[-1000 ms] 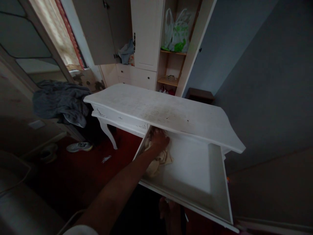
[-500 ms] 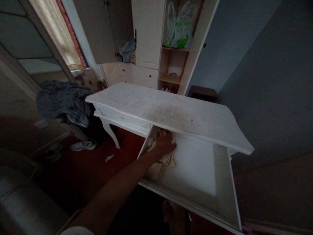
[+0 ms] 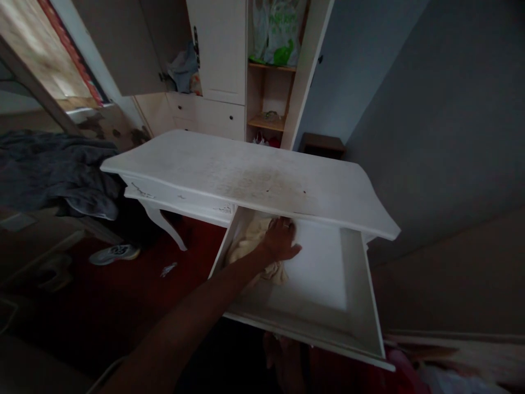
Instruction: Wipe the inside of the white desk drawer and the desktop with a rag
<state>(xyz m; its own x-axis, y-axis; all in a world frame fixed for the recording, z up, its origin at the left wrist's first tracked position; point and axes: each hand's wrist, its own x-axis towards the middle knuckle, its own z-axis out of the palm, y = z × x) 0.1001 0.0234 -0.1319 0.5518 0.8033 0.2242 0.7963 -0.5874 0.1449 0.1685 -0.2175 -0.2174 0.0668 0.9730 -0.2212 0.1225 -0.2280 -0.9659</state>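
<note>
My left hand (image 3: 282, 241) reaches into a pulled-out white drawer (image 3: 357, 279). Palm down, it rests at the right side of a crumpled cream cloth (image 3: 248, 243), its thumb spread away from blurred fingers. Part of the cloth lies beneath the wrist and hand. Under the drawer's front edge, my right hand (image 3: 285, 358) is a dim shape close to the front panel. Shadow hides its fingers, so its grip cannot be made out. The drawer belongs to a white desk (image 3: 184, 158) whose top has a dark smudged patch.
A grey garment (image 3: 61, 169) hangs left of the desk. On the red floor lie a shoe (image 3: 115, 254) and a small scrap (image 3: 168, 269). Behind stands a white wardrobe (image 3: 223, 54) with open doors and a plastic bag (image 3: 283, 33) on a shelf. A brown box-like piece (image 3: 322, 145) stands behind the desk.
My left hand has shifted right within the drawer, uncovering more of the cloth on its left. The whole scene has slid left as the head turned. The drawer stays pulled out.
</note>
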